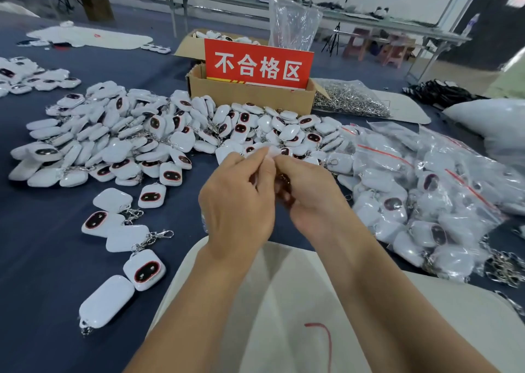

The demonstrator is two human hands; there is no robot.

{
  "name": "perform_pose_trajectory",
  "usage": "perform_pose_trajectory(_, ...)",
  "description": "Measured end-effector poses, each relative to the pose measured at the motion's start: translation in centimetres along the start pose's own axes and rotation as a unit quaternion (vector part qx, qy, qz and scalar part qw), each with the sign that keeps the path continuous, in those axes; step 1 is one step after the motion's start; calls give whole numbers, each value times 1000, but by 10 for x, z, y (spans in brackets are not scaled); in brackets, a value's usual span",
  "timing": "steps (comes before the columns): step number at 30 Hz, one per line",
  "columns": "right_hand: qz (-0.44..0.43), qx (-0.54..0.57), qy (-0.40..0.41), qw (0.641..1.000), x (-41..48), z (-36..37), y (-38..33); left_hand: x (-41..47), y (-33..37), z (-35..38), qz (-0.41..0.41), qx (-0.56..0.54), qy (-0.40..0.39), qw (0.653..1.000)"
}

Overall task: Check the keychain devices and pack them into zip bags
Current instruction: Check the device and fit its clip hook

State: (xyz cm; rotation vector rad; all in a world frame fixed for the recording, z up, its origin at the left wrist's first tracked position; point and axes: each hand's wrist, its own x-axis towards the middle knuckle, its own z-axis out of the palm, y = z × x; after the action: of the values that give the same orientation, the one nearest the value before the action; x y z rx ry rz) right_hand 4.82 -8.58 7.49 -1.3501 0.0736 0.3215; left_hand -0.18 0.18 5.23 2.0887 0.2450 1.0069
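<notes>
My left hand (235, 199) and my right hand (309, 196) meet at the table's middle, both pinching a small clear zip bag (270, 152) by its top edge. A keychain device seems to sit inside it, mostly hidden behind my fingers. Behind my hands spreads a large heap of white keychain devices (142, 133) with dark oval screens and metal clasps. A few loose devices (145, 269) lie at the near left. Devices packed in zip bags (420, 196) with red seal strips pile up on the right.
A cardboard box (250, 95) with a red sign (258, 62) stands behind the heap, a second box behind it. Metal clasps (352, 99) lie in a bag to its right. A stack of clear bags (292, 23) stands upright. White sheet (284, 301) lies under my forearms.
</notes>
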Motion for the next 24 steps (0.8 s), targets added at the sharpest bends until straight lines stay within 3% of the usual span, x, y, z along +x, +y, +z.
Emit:
perform_pose_trajectory(4, 69, 91, -71, 991, -12, 3, -5, -3, 8, -2, 88, 33, 21, 995)
perform_pose_trajectory(6, 44, -23, -112, 992, -13, 0, -8, 0, 7, -5, 60, -38, 7, 997)
perform_pose_trajectory(8, 2, -145, -144, 979, -14, -1, -13, 2, 8, -8, -19, -141, -8, 990)
perform_pose_trajectory(11, -46, -248, -95, 963, -11, 1, -23, 6, 7, -7, -106, -222, -25, 969)
perform_pose_trajectory(12, -73, -334, -62, 938, -10, 2, -26, 8, 6, -5, -135, -242, -37, 960)
perform_pose_trajectory(13, -105, -443, -25, 890, -8, 3, -27, 10, 3, -4, -163, -261, -48, 950)
perform_pose_trajectory(15, -149, -626, 53, 764, -7, 1, -27, 12, -2, 0, -201, -294, -57, 933)
perform_pose_trajectory(16, -156, -669, 83, 722, -8, 2, -28, 13, -4, 1, -208, -296, -50, 931)
perform_pose_trajectory(18, -186, -700, 112, 681, -9, 2, -32, 15, -6, 0, -210, -285, -19, 935)
perform_pose_trajectory(19, -198, -671, 105, 707, -9, 0, -35, 16, -6, -2, -212, -280, 6, 936)
perform_pose_trajectory(21, -208, -473, 67, 854, -12, -7, -45, 23, -8, -5, -224, -283, 68, 930)
perform_pose_trajectory(22, -215, -369, 75, 901, -15, -15, -48, 27, -9, -8, -222, -285, 100, 927)
perform_pose_trajectory(23, -219, -329, 94, 914, -17, -25, -47, 31, -10, -12, -210, -286, 130, 926)
perform_pose_trajectory(24, -218, -366, 118, 897, -18, -37, -45, 36, -10, -16, -187, -284, 154, 928)
